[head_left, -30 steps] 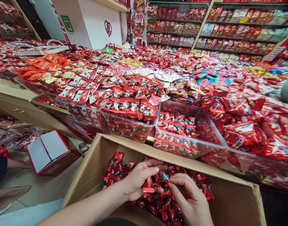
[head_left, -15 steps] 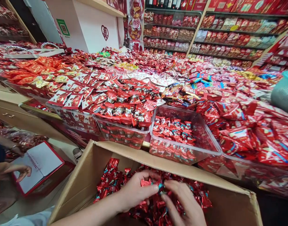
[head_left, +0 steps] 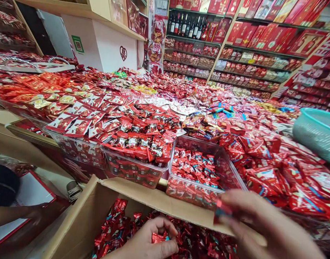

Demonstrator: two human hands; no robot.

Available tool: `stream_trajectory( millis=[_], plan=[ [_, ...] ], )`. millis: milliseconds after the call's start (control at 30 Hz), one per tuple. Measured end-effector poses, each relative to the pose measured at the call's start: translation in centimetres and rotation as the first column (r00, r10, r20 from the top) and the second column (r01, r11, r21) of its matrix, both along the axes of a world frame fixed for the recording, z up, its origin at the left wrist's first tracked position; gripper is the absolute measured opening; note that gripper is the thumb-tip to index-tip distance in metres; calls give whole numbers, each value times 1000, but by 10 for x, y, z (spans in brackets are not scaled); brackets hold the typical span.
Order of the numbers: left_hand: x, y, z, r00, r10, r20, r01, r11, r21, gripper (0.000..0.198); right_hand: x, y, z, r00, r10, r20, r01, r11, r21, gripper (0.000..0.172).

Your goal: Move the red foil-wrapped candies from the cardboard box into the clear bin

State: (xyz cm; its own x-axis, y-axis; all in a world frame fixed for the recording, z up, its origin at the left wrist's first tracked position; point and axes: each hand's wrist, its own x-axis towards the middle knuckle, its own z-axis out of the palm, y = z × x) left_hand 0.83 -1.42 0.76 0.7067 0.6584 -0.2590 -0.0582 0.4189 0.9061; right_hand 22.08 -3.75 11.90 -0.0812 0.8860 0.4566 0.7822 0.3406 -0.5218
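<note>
A: Whereabouts, the foil sweet (head_left: 159,237)?
B: Low inside the cardboard box (head_left: 154,199), clamped between thumb and curled fingers of the left hand (head_left: 151,246), right over the heap of loose sweets (head_left: 116,223).
A: And the right hand (head_left: 267,226)?
B: Held up over the box's right edge, badly blurred. Fingertips pinched together on a second sweet (head_left: 220,210), red with a bluish end.
A: Beyond the box?
B: Just behind its far flap, a clear tub (head_left: 189,192) partly filled with similar sweets. Beside that, to the left, a fuller tub (head_left: 132,172) heaped with red-and-brown packets. Further back, a wide spread of red wrappers right up to the shelves (head_left: 235,54).
A: Anything blocked?
B: Clear tub's front right corner, hidden behind the right hand. Off to the right, a teal basket (head_left: 313,133) atop the packets. At far left, another person's arm (head_left: 16,216) across a red-edged notebook (head_left: 32,190).
</note>
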Motion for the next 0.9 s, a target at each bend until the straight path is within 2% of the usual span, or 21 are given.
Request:
stream_trajectory(
  millis=[67, 133, 233, 333, 467, 700, 800, 900],
  plan=[
    [0, 1, -9, 999, 31, -29, -31, 999, 19, 32, 17, 35, 21, 989, -82, 126, 80, 997, 18, 26],
    [-1, 1, -19, 998, 48, -28, -46, 997, 54, 33, 26, 76, 27, 966, -129, 224, 145, 988, -57, 23],
    [-2, 3, -31, 1000, 22, -7, -21, 997, 75, 33, 26, 132, 11, 934, -146, 328, 229, 945, -233, 19],
    [-4, 6, -35, 1000, -16, 6, 15, 996, 82, 32, 22, 166, -16, 894, -174, 412, 308, 908, -285, 15],
    [-7, 13, -36, 999, -51, -10, 52, 982, 179, 31, 21, 181, -40, 859, -184, 478, 346, 897, -277, 9],
    [-12, 18, -41, 993, -61, -104, 87, 959, 269, 31, 23, 188, -54, 790, -170, 590, 381, 889, -254, 19],
    [-12, 18, -37, 993, -42, -107, 68, 964, 258, 27, 22, 189, -50, 770, -136, 623, 356, 902, -243, 19],
    [-12, 18, -25, 998, -16, -68, 26, 988, 154, 23, 13, 177, -25, 762, -127, 635, 332, 918, -216, 16]
  ],
)
